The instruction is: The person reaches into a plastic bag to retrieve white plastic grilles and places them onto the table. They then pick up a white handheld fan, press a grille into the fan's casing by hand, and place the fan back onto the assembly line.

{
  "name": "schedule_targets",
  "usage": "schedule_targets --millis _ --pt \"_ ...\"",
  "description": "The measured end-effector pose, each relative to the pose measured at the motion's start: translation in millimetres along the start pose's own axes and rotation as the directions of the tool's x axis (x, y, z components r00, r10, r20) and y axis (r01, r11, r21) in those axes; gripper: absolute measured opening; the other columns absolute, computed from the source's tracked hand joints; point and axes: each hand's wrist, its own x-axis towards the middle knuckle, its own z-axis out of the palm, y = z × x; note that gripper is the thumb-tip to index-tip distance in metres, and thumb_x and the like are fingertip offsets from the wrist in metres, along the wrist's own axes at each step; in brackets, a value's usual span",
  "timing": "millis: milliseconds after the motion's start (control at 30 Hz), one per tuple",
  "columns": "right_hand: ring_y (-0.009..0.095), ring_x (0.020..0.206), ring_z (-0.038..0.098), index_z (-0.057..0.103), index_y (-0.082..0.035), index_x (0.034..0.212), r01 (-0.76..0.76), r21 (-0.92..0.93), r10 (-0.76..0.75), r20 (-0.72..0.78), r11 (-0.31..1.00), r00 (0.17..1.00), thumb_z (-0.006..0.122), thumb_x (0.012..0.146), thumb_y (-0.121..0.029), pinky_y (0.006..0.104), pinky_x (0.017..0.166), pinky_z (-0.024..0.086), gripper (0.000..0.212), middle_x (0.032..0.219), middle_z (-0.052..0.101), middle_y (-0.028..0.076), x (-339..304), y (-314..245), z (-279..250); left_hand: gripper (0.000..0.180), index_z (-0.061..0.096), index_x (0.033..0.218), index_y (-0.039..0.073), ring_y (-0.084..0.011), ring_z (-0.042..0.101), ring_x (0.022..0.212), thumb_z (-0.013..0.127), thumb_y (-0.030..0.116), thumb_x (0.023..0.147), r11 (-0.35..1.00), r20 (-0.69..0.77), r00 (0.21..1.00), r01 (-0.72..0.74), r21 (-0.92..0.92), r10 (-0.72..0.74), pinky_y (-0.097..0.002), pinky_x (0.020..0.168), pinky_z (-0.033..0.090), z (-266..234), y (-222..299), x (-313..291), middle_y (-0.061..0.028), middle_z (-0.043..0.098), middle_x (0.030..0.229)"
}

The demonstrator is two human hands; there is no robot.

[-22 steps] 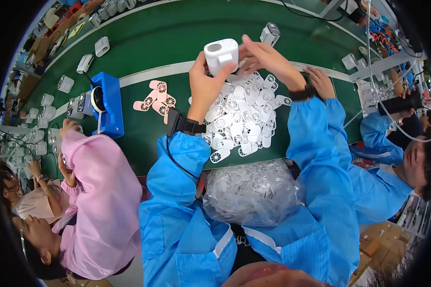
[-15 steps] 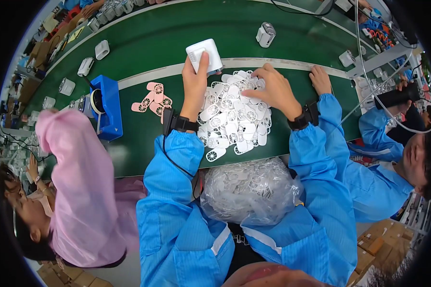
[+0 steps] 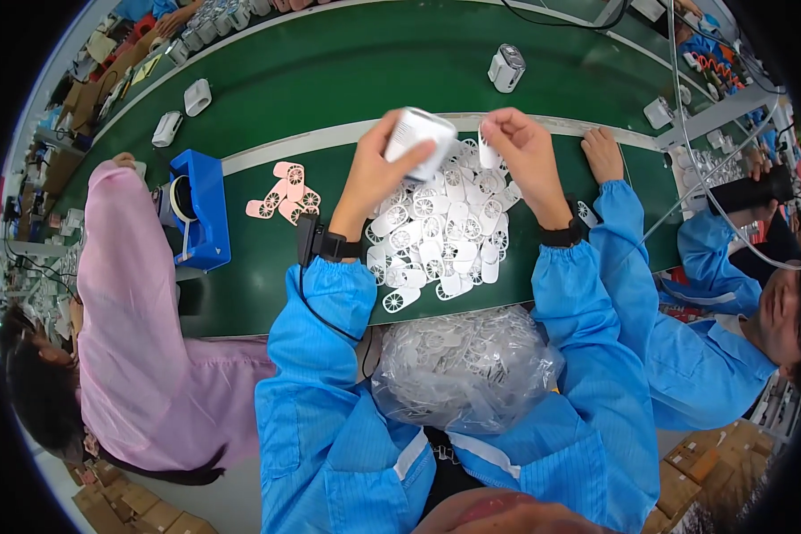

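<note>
My left hand (image 3: 376,175) is closed around a white box-shaped housing (image 3: 418,133) with rounded corners, tilted and slightly blurred, above the far side of a pile. Between the thumb and fingers of my right hand (image 3: 527,151) is a small flat white plate (image 3: 487,153), held upright just right of the housing and apart from it. Beneath both hands spreads the pile of white plates (image 3: 432,236) with round, spoked cutouts. A few pink plates (image 3: 287,189) of the same shape lie left of my left wrist.
A blue tape dispenser (image 3: 209,214) stands to the left. Beyond a pale rail, white housings (image 3: 507,68) rest on the green belt (image 3: 347,76). A clear bag of plates (image 3: 463,374) sits at my lap. Co-workers in pink (image 3: 151,356) and blue (image 3: 694,356) flank me.
My left hand has tilted the housing and moved it right and nearer. My right hand has lifted a white plate off the pile. The pink-sleeved arm beside me has shifted.
</note>
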Motion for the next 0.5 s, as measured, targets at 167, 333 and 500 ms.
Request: schedule_targets --millis 167,333,500 --pt "0.007 0.083 0.063 0.074 0.002 0.109 0.007 -0.055 0.000 0.113 0.998 0.994 0.072 0.099 -0.005 0.0227 0.071 0.049 0.013 0.095 0.070 0.002 16 0 6 0.062 0.062 0.136 0.002 -0.0187 0.069 0.108 0.089 0.022 0.084 0.969 0.207 0.978 -0.059 0.242 0.008 -0.0328 0.096 0.054 21 -4 0 -0.0095 0.071 0.121" --pt "0.012 0.091 0.066 0.077 0.000 0.115 0.270 -0.303 -0.254 0.091 0.914 0.963 0.072 0.098 -0.004 0.0244 0.076 0.052 0.019 0.105 0.072 0.006 13 13 -2 0.061 0.063 0.136 0.002 -0.0192 0.068 0.112 0.089 0.022 0.085 0.971 0.201 0.978 -0.095 0.217 0.051 -0.0336 0.098 0.053 29 -11 5 -0.0102 0.071 0.123" --pt "0.016 0.097 0.068 0.078 -0.001 0.117 0.395 -0.386 -0.348 0.190 0.833 0.918 0.073 0.095 -0.003 0.0272 0.080 0.053 0.023 0.112 0.072 0.009 8 3 -6 0.061 0.063 0.138 0.001 -0.0199 0.067 0.116 0.088 0.023 0.086 0.973 0.134 0.981 -0.160 0.168 0.138 -0.0345 0.100 0.053 26 -15 11 -0.0113 0.071 0.126"
